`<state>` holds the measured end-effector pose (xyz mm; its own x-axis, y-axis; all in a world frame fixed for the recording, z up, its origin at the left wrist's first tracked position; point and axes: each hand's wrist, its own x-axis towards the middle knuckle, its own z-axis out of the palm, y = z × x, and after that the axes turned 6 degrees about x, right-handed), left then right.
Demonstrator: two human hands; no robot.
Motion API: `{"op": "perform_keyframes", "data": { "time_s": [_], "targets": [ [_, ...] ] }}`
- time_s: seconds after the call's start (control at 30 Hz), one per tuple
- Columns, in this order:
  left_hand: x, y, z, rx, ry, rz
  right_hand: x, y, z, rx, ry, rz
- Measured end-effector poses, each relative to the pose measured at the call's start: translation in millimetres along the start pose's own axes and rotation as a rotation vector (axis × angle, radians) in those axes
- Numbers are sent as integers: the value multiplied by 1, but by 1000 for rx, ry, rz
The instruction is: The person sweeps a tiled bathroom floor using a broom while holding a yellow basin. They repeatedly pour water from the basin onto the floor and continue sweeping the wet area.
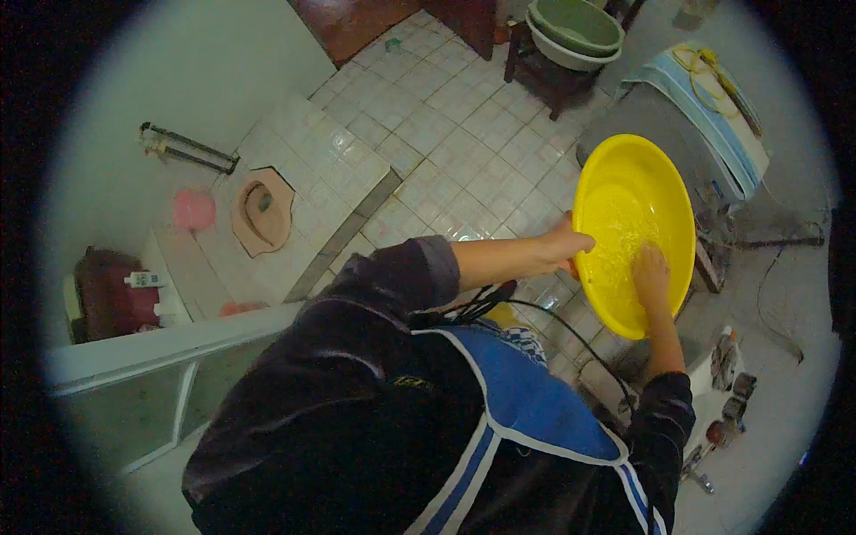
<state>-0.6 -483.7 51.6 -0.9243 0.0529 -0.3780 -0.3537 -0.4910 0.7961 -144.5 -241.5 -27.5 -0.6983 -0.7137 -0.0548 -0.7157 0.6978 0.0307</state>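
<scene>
A yellow plastic basin (pixel 635 169) is held up in front of me, tilted so that its inside faces me. Its inner bottom looks wet and glints. My left hand (pixel 567 245) grips the basin's left rim, thumb over the edge and fingers behind it. Inside the basin, toward the lower right, my right hand (pixel 652 271) rests with its fingers extended against the inner surface. Nothing shows between those fingers. The underside of the basin is hidden.
Behind the basin stands a grey washing machine (pixel 615 120) with a striped towel (pixel 691 85) on top. Green and white basins (pixel 575 31) sit on a dark stool (pixel 535 71). To the left, a squat toilet (pixel 265 209) lies in a raised tiled step (pixel 330 160). A sink counter (pixel 709 392) is at right.
</scene>
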Motion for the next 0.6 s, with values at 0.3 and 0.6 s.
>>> {"op": "perform_keyframes", "data": {
  "time_s": [0.3, 0.6],
  "targets": [
    [62, 27, -75, -56, 15, -27, 89, -84, -42, 509, -476, 0],
    [124, 36, -95, -329, -38, 91, 160, -55, -83, 1166, 296, 121]
  ]
}}
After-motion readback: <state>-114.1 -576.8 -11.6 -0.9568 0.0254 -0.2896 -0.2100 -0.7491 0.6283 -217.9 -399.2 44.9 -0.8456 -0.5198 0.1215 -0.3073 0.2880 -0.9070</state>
